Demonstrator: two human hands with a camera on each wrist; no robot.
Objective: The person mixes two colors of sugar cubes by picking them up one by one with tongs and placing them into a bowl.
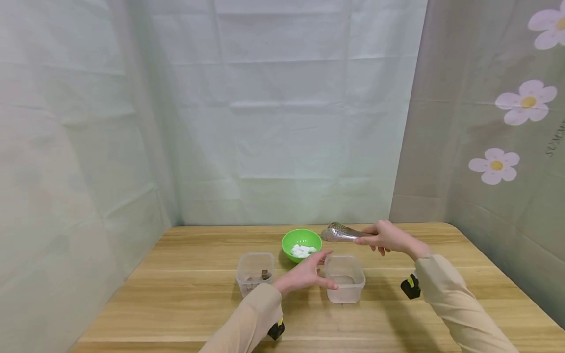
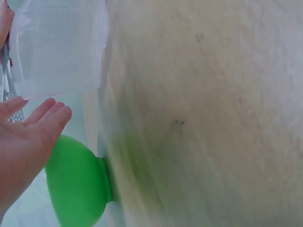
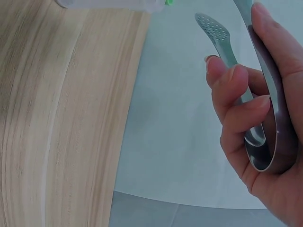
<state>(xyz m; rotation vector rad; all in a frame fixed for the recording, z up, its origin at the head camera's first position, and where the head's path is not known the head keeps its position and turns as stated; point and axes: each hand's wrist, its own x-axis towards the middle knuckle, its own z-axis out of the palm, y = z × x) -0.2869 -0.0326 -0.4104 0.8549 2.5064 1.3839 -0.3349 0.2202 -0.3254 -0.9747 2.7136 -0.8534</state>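
My right hand [image 1: 385,236] grips metal tongs [image 3: 274,94] with perforated ends, its fingers curled round one arm of them. The tongs are held above the table, their tips pointing left towards the green bowl [image 1: 289,242]. White pieces [image 1: 302,251] lie in that bowl. Beside the left wall of a clear plastic container [image 1: 346,295], my left hand [image 1: 307,274] has its thumb and fingers spread. The left wrist view shows those fingers fairly straight near the container [image 2: 59,47]; whether they touch it I cannot tell. No contents are visible in this container.
Another clear container [image 1: 255,260], left of my left hand, holds small dark brown pieces [image 1: 265,275]. All of these stand on a wooden table [image 1: 176,294]. Pale curtains hang behind and to the sides, with flowers printed on the right one [image 1: 459,122].
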